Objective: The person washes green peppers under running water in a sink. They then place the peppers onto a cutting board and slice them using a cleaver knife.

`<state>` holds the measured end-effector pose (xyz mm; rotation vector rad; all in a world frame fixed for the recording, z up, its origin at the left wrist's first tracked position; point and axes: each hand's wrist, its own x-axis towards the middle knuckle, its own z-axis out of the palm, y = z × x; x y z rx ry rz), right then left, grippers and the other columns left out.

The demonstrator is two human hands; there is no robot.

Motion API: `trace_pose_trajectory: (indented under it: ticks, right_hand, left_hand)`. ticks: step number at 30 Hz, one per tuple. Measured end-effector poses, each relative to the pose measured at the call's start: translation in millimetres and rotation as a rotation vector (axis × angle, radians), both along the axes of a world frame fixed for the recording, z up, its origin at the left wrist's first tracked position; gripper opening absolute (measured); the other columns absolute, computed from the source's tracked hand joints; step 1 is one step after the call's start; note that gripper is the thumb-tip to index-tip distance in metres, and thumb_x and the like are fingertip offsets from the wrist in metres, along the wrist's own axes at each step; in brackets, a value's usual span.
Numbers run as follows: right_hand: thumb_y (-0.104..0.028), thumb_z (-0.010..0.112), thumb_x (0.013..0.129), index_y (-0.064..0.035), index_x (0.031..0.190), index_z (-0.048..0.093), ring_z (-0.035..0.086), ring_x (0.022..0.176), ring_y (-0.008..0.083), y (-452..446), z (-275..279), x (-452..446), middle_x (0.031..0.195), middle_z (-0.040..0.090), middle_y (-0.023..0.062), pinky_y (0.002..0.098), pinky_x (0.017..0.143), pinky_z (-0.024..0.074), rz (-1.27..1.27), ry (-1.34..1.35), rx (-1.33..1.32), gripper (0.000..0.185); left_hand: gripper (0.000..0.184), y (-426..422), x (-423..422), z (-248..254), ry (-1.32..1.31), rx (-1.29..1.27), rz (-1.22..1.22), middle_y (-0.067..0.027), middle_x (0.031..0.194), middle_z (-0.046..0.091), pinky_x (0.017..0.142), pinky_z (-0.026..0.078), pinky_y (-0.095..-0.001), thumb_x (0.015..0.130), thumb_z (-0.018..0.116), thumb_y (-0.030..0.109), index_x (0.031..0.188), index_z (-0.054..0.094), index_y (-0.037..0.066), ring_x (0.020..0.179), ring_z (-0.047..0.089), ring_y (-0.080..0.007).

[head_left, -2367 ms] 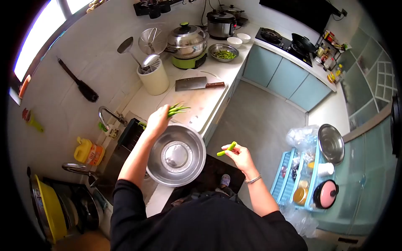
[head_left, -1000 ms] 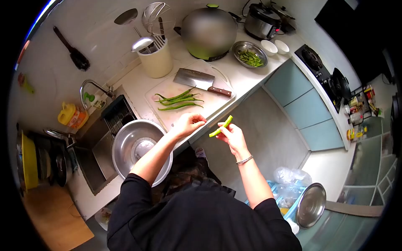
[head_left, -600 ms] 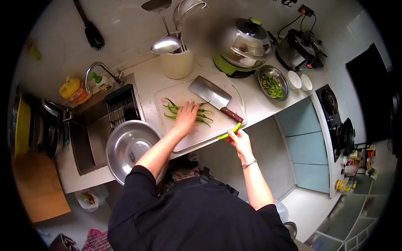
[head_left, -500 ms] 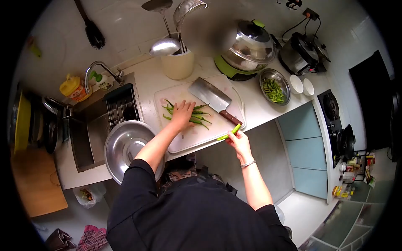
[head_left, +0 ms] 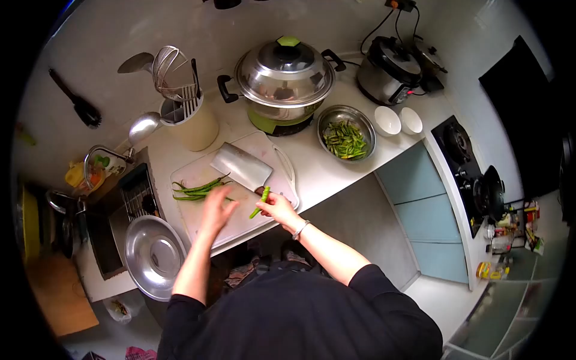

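Several long green peppers (head_left: 195, 191) lie bunched on the white cutting board (head_left: 240, 216). Just to their right is my left hand (head_left: 217, 210), slightly blurred, with its fingers apart and nothing visible in them. My right hand (head_left: 277, 207) pinches a green pepper piece (head_left: 260, 203) over the board's front right part, at the handle of the cleaver. The cleaver (head_left: 241, 166) lies flat on the board behind both hands, its handle partly hidden by my right hand and the piece. A metal bowl (head_left: 346, 135) behind the board holds cut green peppers.
An empty steel basin (head_left: 155, 257) rests at the counter's front edge beside the sink (head_left: 103, 243). Behind the board stand a utensil holder (head_left: 195, 126) and a lidded steamer (head_left: 285, 78). Two white bowls (head_left: 387, 122) and a pressure cooker (head_left: 389, 72) are farther right.
My left hand has lifted off the peppers, which now lie closer together. My right hand has moved left over the board with the pepper piece. The view has shifted.
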<state>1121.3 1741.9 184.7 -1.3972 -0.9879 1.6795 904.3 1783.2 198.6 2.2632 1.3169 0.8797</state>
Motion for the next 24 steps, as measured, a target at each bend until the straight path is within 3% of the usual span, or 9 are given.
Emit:
trace_pose_trajectory:
  ticks: [1, 5, 9, 11, 12, 15, 17, 20, 24]
  right_hand:
    - [-0.019, 0.064, 0.087, -0.0028, 0.094, 0.060, 0.058, 0.070, 0.0079, 5, 0, 1, 0.083, 0.062, 0.0016, 0.0217, 0.063, 0.0486, 0.057, -0.001, 0.000, 0.018]
    - [-0.022, 0.060, 0.090, -0.0008, 0.101, 0.061, 0.062, 0.074, 0.0104, 14, 1, 8, 0.086, 0.065, 0.0052, 0.0232, 0.065, 0.0499, 0.140, 0.164, 0.008, 0.023]
    - [-0.038, 0.056, 0.091, -0.0006, 0.097, 0.062, 0.065, 0.072, 0.0187, 21, 4, 18, 0.081, 0.066, 0.0088, 0.0292, 0.066, 0.0513, 0.430, 0.096, -0.159, 0.038]
    - [-0.038, 0.064, 0.083, -0.0007, 0.095, 0.062, 0.064, 0.076, 0.0285, 22, 9, 22, 0.084, 0.065, 0.0133, 0.0364, 0.069, 0.0507, 0.572, -0.510, 0.378, 0.039]
    - [-0.036, 0.071, 0.074, -0.0018, 0.097, 0.058, 0.059, 0.085, 0.0350, 21, -5, 22, 0.091, 0.061, 0.0167, 0.0426, 0.072, 0.0481, 0.455, -0.661, 0.527, 0.043]
    - [-0.034, 0.077, 0.065, -0.0047, 0.105, 0.049, 0.053, 0.093, 0.0261, 28, 1, 27, 0.099, 0.053, 0.0113, 0.0397, 0.071, 0.0468, 0.494, -1.155, 0.655, 0.057]
    - [-0.029, 0.077, 0.064, -0.0040, 0.101, 0.051, 0.054, 0.092, 0.0286, 37, -16, 27, 0.100, 0.053, 0.0128, 0.0400, 0.074, 0.0469, 0.485, -1.112, 0.596, 0.052]
    - [-0.020, 0.071, 0.069, -0.0006, 0.098, 0.052, 0.056, 0.089, 0.0347, 48, -25, 32, 0.096, 0.055, 0.0178, 0.0432, 0.076, 0.0478, 0.448, -1.044, 0.592, 0.039]
    - [-0.018, 0.067, 0.074, 0.0011, 0.096, 0.052, 0.060, 0.081, 0.0371, 60, -4, 55, 0.088, 0.059, 0.0210, 0.0472, 0.070, 0.0482, 0.308, -0.987, 0.510, 0.033]
  left_hand:
    - [0.049, -17, 25, 20, -0.189, -0.335, -0.023, -0.0124, 0.099, 0.063, 0.080, 0.049, -0.0356, 0.070, 0.077, 0.017, 0.114, 0.060, 0.005, 0.092, 0.060, -0.0252]
    - [0.044, -47, 71, -3, -0.555, -0.559, 0.157, -0.0044, 0.091, 0.061, 0.071, 0.050, -0.0239, 0.072, 0.074, 0.000, 0.114, 0.061, 0.003, 0.080, 0.060, -0.0112]
    - [0.031, -68, 61, 9, -0.215, -0.469, 0.273, -0.0073, 0.082, 0.062, 0.067, 0.050, -0.0281, 0.077, 0.067, 0.001, 0.108, 0.064, 0.004, 0.074, 0.061, -0.0140]
    - [0.024, -74, 32, -26, -0.119, -0.367, 0.414, -0.0095, 0.080, 0.063, 0.067, 0.049, -0.0310, 0.081, 0.060, 0.001, 0.104, 0.064, 0.003, 0.073, 0.061, -0.0169]
    - [0.017, -73, 20, -36, -0.254, -0.515, 0.554, -0.0109, 0.079, 0.064, 0.067, 0.049, -0.0325, 0.084, 0.055, 0.004, 0.099, 0.063, 0.002, 0.074, 0.062, -0.0204]
    - [0.019, -58, -10, -66, -0.312, -0.592, 0.734, -0.0072, 0.072, 0.062, 0.062, 0.047, -0.0306, 0.089, 0.049, 0.016, 0.095, 0.060, 0.001, 0.066, 0.058, -0.0155]
    - [0.017, -41, -8, -71, -0.605, -0.717, 0.764, -0.0001, 0.075, 0.057, 0.055, 0.040, -0.0234, 0.092, 0.048, 0.019, 0.097, 0.057, 0.005, 0.062, 0.049, -0.0083]
    - [0.018, -1, 4, -67, -0.853, -0.650, 0.790, -0.0028, 0.079, 0.057, 0.058, 0.043, -0.0247, 0.092, 0.047, 0.016, 0.102, 0.056, 0.003, 0.067, 0.052, -0.0115]
    - [0.018, 39, 9, -69, -0.848, -0.657, 0.805, -0.0031, 0.081, 0.056, 0.059, 0.044, -0.0248, 0.091, 0.046, 0.013, 0.102, 0.056, 0.002, 0.067, 0.052, -0.0111]
